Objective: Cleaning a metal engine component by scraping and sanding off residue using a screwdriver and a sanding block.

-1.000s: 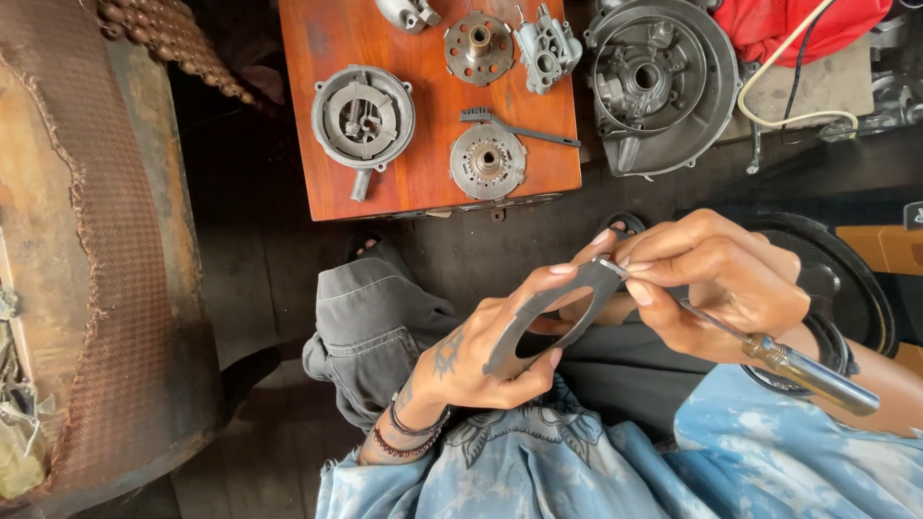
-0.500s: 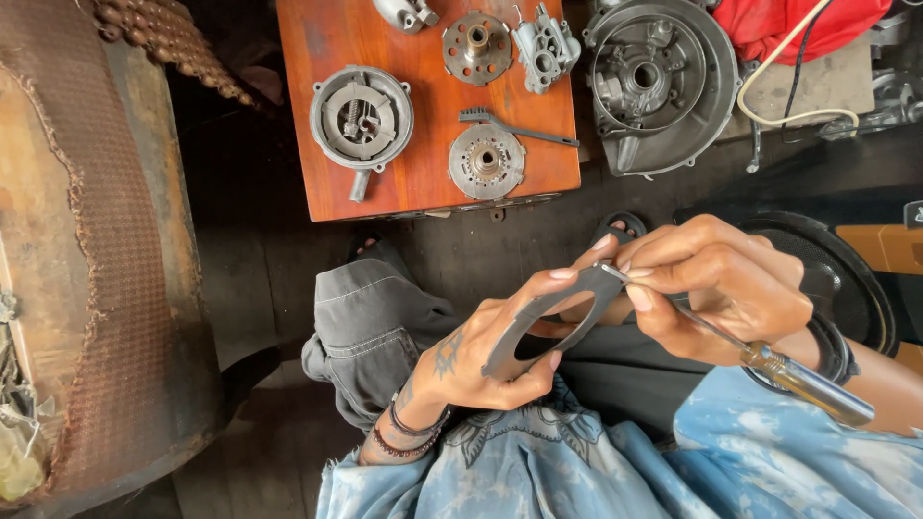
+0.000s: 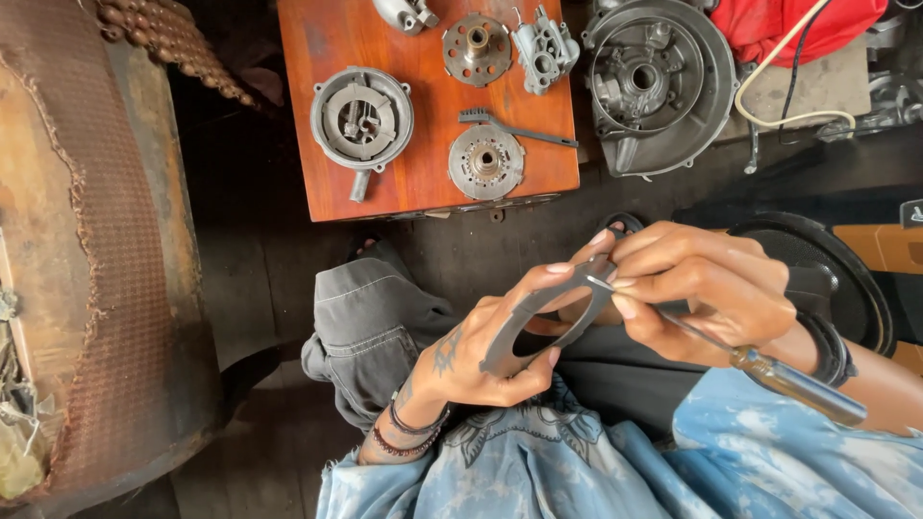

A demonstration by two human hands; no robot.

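Grey metal ring (image 3: 538, 322) in left hand (image 3: 481, 351)

The flat ring plate (image 3: 538, 322) in the left hand (image 3: 471, 360) looks like dull grey metal, matt and smooth; the screwdriver (image 3: 769, 370) in the right hand (image 3: 702, 293) has a thin steel shank and a glossy, translucent plastic handle; at twelve o'clock the wooden board (image 3: 423, 183) is orange-brown, smooth with a slight sheen; the cast housings (image 3: 362, 120) on it are pale, matt metal; at nine o'clock the woven cloth (image 3: 115, 288) is coarse, brown and frayed.
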